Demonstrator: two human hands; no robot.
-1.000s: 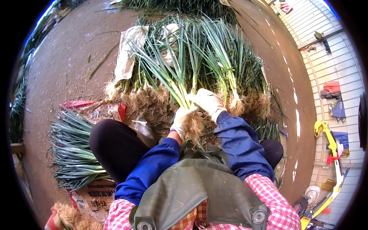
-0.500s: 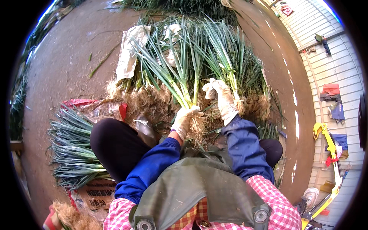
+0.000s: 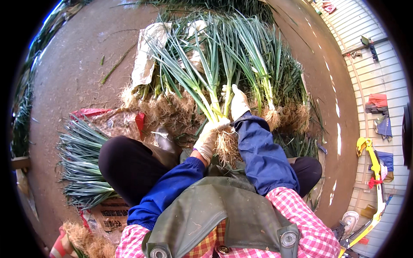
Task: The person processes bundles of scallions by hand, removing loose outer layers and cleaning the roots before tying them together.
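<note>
My left hand, in a whitish glove, is wrapped round the lower stalks of a small bunch of green onions. Their pale roots hang below that grip and the long leaves fan out away from me. My right hand, gloved too, is closed at one stalk on the bunch's right side, above the left hand; some of its fingers are hidden behind the stalk. Just beyond both hands lies a wide heap of green onions, roots toward me. One separate stalk with roots rests right of my right hand.
Trimmed-looking green onions are stacked at the left on a printed sack. A white cloth covers part of the heap. More roots show at lower left. A yellow-handled tool stands by the pale wall at right.
My right hand has moved left from beside the separate stalk to the bunch and closed at one of its stalks. The left hand keeps its hold on the bunch.
</note>
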